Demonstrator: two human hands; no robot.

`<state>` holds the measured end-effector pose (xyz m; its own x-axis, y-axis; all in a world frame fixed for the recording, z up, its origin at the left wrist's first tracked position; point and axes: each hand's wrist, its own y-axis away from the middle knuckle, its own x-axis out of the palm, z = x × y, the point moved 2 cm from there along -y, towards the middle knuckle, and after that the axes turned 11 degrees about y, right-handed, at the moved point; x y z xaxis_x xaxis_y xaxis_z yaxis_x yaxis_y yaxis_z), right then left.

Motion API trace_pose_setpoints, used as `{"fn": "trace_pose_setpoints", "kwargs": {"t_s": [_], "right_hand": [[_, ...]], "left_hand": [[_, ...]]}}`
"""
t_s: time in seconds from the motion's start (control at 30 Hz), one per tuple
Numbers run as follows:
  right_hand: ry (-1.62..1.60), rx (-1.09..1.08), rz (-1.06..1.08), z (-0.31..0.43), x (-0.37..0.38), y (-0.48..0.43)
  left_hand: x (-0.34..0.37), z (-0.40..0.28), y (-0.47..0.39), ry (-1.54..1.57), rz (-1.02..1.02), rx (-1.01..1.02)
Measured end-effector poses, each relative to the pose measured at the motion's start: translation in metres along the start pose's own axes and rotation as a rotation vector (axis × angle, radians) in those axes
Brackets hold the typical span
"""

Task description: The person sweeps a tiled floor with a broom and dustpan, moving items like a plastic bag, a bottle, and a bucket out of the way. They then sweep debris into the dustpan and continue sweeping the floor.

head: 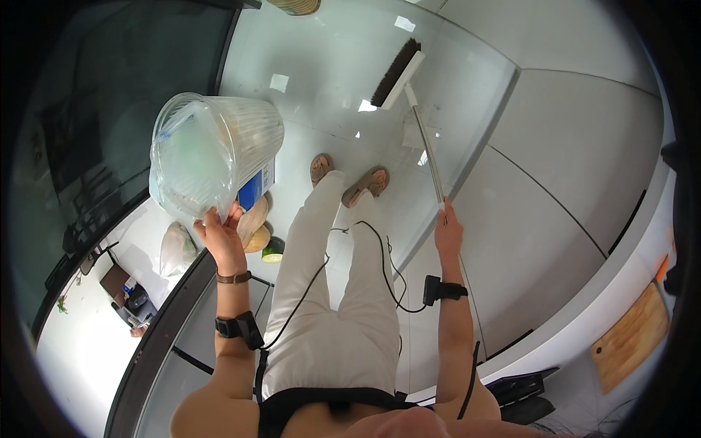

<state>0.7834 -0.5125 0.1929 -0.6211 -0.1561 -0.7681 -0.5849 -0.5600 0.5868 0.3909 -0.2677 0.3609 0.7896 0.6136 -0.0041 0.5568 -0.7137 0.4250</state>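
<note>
My left hand (222, 238) grips the rim of a clear ribbed plastic trash bin (257, 126), pinching the edge of its plastic liner bag (191, 153). The bin is tilted on its side, its mouth turned to the left; what it contains is hard to make out. In my right hand (449, 232) is the upper end of a metal broom handle (427, 137). The handle slants away to a white broom head with dark bristles (402, 76), over the glossy floor ahead of my feet.
Beside the bin are a blue-and-white box (257, 186), a tan squash (257, 239) and a cut green gourd (273, 252). A filled plastic bag (176, 249) lies farther left. Pale cabinets (542, 180) line the right, below a counter with a wooden cutting board (630, 339). Cables hang from my forearms.
</note>
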Motion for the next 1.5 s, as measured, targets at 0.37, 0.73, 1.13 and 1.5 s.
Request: {"fn": "trace_pose_setpoints", "kwargs": {"t_s": [0.37, 0.73, 1.13, 1.5], "right_hand": [[0.010, 0.021, 0.080, 0.004, 0.023, -0.001], [0.016, -0.009, 0.077, 0.032, -0.001, -0.013], [0.218, -0.249, 0.350, 0.094, 0.132, -0.020], [0.259, 0.126, 0.082, -0.045, 0.033, 0.038]], "left_hand": [[0.002, 0.001, -0.001, -0.016, 0.042, 0.049], [-0.003, -0.014, 0.001, 0.028, 0.002, 0.023], [-0.008, 0.007, -0.017, -0.041, -0.023, 0.110], [-0.001, -0.009, -0.042, -0.043, 0.005, 0.077]]}}
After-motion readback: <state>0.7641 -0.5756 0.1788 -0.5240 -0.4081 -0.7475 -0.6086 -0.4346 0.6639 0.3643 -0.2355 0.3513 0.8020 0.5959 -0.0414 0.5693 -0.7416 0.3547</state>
